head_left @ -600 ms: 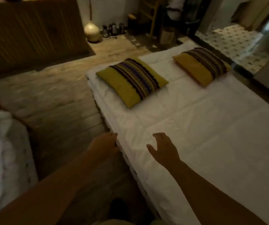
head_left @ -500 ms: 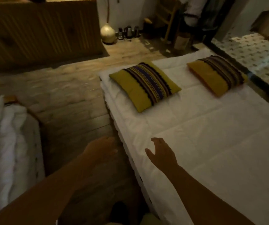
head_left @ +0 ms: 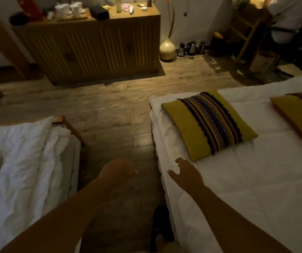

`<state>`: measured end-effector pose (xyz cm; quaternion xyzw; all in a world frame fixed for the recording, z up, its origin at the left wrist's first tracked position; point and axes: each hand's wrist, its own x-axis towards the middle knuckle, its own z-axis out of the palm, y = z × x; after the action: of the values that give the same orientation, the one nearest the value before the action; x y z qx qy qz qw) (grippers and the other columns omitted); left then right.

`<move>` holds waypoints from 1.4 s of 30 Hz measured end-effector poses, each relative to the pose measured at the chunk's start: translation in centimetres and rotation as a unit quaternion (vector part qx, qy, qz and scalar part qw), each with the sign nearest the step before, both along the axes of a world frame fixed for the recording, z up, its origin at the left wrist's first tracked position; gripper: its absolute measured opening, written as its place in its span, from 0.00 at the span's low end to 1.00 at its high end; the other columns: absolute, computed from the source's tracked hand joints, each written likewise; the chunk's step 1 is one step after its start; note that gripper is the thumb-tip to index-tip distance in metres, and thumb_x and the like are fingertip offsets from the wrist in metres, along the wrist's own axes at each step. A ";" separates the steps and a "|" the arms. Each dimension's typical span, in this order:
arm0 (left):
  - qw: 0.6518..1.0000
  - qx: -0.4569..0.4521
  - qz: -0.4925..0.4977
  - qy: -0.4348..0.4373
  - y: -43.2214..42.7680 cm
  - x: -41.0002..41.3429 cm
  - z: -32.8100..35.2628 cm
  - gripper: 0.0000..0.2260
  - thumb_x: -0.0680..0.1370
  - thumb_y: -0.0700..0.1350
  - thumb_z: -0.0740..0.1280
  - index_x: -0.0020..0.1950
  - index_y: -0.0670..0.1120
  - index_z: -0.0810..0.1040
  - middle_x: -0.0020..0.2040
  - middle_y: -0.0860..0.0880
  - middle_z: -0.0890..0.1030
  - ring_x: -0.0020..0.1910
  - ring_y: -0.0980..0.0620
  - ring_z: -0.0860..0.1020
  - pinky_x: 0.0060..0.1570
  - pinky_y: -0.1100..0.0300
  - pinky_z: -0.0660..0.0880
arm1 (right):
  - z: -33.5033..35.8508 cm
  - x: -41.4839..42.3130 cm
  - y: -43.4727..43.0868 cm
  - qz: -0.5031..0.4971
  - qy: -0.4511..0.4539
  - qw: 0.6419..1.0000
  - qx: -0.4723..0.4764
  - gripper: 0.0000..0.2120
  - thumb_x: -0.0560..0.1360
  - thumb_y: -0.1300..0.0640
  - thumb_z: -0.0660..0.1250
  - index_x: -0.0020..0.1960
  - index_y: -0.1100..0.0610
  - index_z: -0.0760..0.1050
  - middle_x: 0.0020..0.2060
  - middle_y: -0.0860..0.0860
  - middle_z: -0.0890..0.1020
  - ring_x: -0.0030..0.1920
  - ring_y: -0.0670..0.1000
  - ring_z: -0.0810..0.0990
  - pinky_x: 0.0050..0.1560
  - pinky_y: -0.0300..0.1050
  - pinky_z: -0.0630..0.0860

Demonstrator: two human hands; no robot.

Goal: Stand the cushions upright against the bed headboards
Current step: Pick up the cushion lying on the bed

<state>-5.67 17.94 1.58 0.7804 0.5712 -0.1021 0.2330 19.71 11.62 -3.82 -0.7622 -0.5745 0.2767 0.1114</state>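
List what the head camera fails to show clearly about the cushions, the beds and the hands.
- Second cushion: cut off by the right edge of the head view.
- Headboards: none in view, so their side cannot be told.
- Left hand: motion-blurred, fingers indistinct.
- Left bed: cropped by the left edge.
- Right hand: open, holding nothing, short of the near cushion.
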 end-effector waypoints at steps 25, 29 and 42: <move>0.995 -0.054 -0.082 -0.011 32.3 1.5 -3.1 0.25 0.80 0.49 0.62 0.77 0.51 0.62 0.78 0.48 0.64 0.76 0.48 0.63 0.75 0.52 0.62 | -1.5 0.4 27.6 -0.079 0.035 0.995 -0.050 0.24 0.78 0.47 0.66 0.70 0.56 0.69 0.66 0.53 0.75 0.65 0.52 0.74 0.66 0.46 0.71; 0.987 -0.045 -0.156 0.005 38.3 3.2 -3.5 0.24 0.80 0.50 0.62 0.77 0.52 0.63 0.76 0.50 0.67 0.74 0.49 0.66 0.74 0.51 0.64 | -1.4 1.1 29.7 -0.178 0.064 0.979 -0.075 0.26 0.79 0.47 0.66 0.73 0.55 0.68 0.70 0.53 0.73 0.69 0.53 0.73 0.69 0.48 0.70; 0.935 -0.020 -0.355 0.003 48.5 19.2 -4.4 0.24 0.81 0.53 0.60 0.77 0.50 0.64 0.75 0.49 0.68 0.73 0.51 0.68 0.72 0.58 0.62 | -2.9 10.3 31.7 -0.330 0.033 0.939 -0.092 0.26 0.79 0.47 0.63 0.74 0.55 0.64 0.70 0.53 0.71 0.69 0.55 0.71 0.67 0.50 0.70</move>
<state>13.53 66.46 -2.84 0.9271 0.2555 -0.1923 0.1956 29.98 43.30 -6.70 -0.9064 -0.2582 0.3014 0.1446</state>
